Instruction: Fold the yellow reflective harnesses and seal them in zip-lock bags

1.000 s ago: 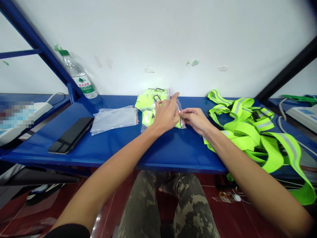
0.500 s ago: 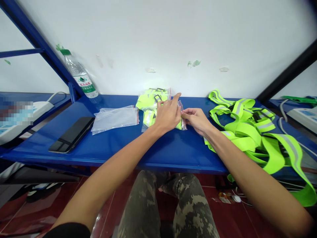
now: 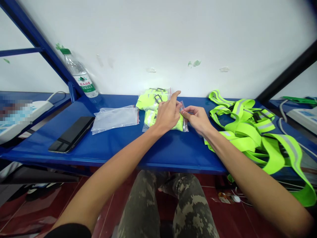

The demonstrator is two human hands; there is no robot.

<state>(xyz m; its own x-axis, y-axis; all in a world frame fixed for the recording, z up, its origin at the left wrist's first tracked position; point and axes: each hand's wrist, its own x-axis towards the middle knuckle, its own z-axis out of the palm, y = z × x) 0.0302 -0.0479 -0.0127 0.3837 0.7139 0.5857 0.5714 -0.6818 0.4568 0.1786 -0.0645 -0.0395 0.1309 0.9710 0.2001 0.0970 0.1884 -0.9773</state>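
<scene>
Blue tabletop (image 3: 173, 152), left hand (image 3: 168, 115) wide atop strap-filled bag (image 3: 179, 125), right hand (image 3: 198, 118) tight on its edge.

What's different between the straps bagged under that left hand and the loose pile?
The bagged straps are packed in clear plastic; the loose straps are unbagged. The bagged straps make a small bundle under the left hand, while the loose straps sprawl in big loops. Both are bright yellow-green with pale stripes.
</scene>
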